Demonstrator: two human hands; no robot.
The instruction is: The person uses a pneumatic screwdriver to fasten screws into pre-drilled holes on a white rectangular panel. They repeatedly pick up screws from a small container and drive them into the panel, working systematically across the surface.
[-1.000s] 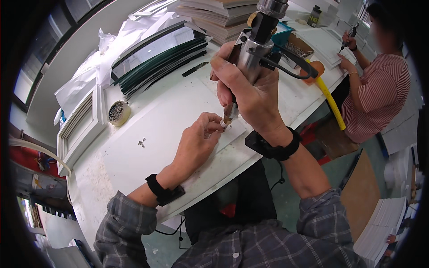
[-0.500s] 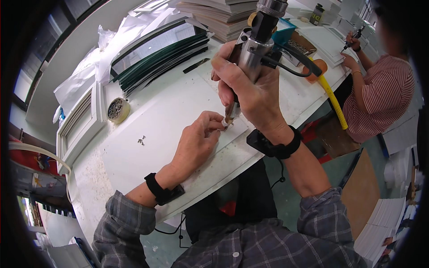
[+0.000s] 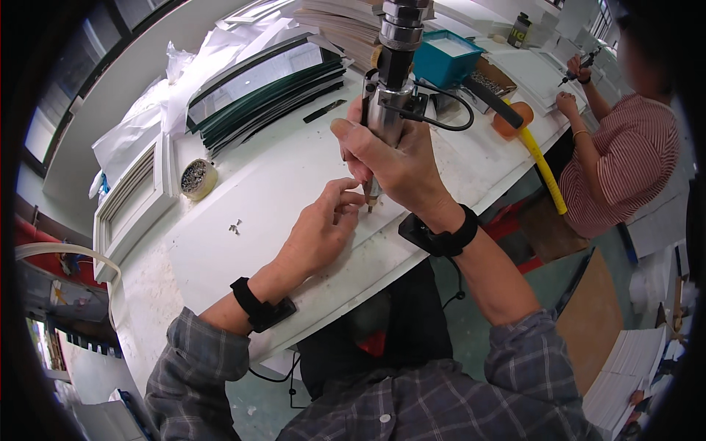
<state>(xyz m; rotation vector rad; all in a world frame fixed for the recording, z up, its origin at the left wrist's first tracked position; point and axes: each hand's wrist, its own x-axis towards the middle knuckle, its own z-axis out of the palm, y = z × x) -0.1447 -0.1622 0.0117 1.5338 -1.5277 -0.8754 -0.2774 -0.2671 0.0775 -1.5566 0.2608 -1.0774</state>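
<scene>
My right hand (image 3: 408,165) is wrapped round an upright silver and black air screwdriver (image 3: 384,117). Its narrow tip points down at the near part of a flat white panel (image 3: 272,195). Beside that tip, my left hand (image 3: 320,226) rests on the panel with fingers bent inward. Whatever is pinched there is too small or hidden to make out. A few loose screws (image 3: 234,227) lie on the panel left of my left hand. Farther left, a round tub (image 3: 198,180) holds many small metal screws.
Behind the panel are stacked dark-edged glass sheets (image 3: 276,92). A white frame (image 3: 136,209) lies at the left. Back right are a teal bin (image 3: 445,60) and an orange-headed mallet with a yellow handle (image 3: 543,165). A co-worker in a striped shirt (image 3: 625,158) works at the right.
The screwdriver and my right hand have shifted left and the tool stands more upright. My left fingers have drawn back slightly from its tip.
</scene>
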